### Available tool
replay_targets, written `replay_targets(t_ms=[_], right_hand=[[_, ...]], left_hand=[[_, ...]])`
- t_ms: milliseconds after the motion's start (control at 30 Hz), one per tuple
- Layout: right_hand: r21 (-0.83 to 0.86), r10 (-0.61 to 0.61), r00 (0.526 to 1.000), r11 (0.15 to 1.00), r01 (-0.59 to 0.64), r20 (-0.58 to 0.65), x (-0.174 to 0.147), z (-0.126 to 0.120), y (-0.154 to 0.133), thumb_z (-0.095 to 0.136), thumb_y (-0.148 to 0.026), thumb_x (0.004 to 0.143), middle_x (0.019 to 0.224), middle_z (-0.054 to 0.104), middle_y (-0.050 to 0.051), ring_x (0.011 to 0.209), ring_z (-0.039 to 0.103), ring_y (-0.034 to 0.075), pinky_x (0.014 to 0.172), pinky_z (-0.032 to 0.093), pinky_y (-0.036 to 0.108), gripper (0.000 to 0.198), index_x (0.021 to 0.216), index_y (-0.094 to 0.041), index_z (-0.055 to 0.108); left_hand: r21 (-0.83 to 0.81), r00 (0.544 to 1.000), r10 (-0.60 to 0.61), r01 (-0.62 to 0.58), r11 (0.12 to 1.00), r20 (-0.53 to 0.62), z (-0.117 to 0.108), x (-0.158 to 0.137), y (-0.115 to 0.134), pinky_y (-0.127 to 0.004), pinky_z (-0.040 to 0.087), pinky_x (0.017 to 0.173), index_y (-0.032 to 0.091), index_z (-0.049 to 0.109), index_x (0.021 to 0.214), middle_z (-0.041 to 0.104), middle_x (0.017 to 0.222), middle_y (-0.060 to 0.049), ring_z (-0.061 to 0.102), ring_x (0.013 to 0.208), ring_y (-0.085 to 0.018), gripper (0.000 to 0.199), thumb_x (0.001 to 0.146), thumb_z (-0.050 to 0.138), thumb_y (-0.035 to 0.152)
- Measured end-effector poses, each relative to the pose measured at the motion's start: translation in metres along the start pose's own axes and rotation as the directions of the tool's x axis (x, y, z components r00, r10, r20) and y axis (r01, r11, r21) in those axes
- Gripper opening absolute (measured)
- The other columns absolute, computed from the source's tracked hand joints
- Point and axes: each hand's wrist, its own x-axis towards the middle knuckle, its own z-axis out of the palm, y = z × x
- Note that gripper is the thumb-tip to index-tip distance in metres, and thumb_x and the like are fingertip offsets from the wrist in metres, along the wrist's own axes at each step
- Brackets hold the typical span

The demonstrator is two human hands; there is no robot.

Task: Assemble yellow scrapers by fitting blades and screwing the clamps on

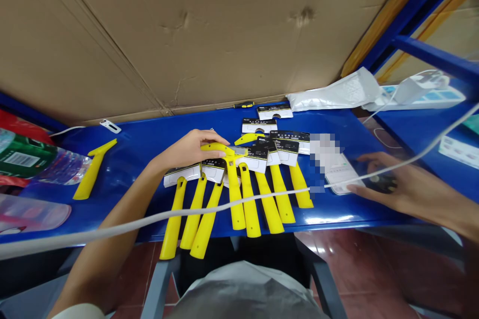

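My left hand (194, 148) is closed around the left end of a yellow scraper head, thumb below and fingers above. This yellow scraper (235, 194) has its handle pointing toward me. More yellow handles (250, 204) lie in a fan beside it, several reaching past the table's front edge. Black-and-white header cards (254, 159) lie at their far ends. A loose yellow scraper head piece (250, 138) rests behind them. On the right, my right hand (389, 179) curls around a dark round object (379, 182), whose kind I cannot make out, beside a phone (342, 177).
A blue table (138, 144) meets a cardboard wall. A white cable (149, 220) crosses the view close up. At left are a bottle (41, 159), a plastic cup (33, 213) and another yellow scraper (92, 172). A screwdriver (244, 104) and white bag (337, 94) lie at the back.
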Motion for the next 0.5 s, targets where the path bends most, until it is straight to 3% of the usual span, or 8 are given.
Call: replay_targets(t_ms=[133, 300, 500], right_hand=[[0.017, 0.046, 0.999, 0.999, -0.046, 0.009, -0.001, -0.004, -0.007, 0.069, -0.096, 0.061, 0.116, 0.08, 0.015, 0.107, 0.076, 0.044, 0.098, 0.058, 0.059, 0.098, 0.128, -0.026, 0.066], [-0.006, 0.075, 0.997, 0.997, -0.075, 0.008, 0.0, -0.003, -0.005, 0.067, -0.101, 0.055, 0.108, 0.079, 0.015, 0.094, 0.076, 0.042, 0.087, 0.06, 0.057, 0.093, 0.109, -0.026, 0.067], [0.019, -0.004, 1.0, 1.0, 0.005, -0.016, 0.004, 0.005, 0.011, 0.064, -0.1, 0.066, 0.121, 0.081, 0.013, 0.111, 0.077, 0.043, 0.101, 0.059, 0.06, 0.098, 0.133, -0.027, 0.066]], left_hand=[[0.028, 1.0, 0.014, -0.015, 1.0, 0.025, -0.001, 0.0, 0.001, -0.037, 0.057, 0.093, 0.028, 0.082, 0.131, 0.078, 0.129, -0.007, 0.072, 0.112, -0.026, 0.046, 0.097, 0.075, 0.059], [0.029, 0.999, 0.021, -0.022, 0.999, 0.038, -0.002, -0.001, 0.002, -0.038, 0.057, 0.095, 0.027, 0.081, 0.133, 0.077, 0.133, -0.008, 0.072, 0.115, -0.026, 0.043, 0.1, 0.073, 0.054], [-0.06, 1.0, -0.023, 0.023, 0.998, 0.012, -0.001, -0.001, -0.001, -0.04, 0.06, 0.098, 0.026, 0.083, 0.129, 0.079, 0.131, -0.01, 0.075, 0.114, -0.026, 0.042, 0.097, 0.078, 0.052]])
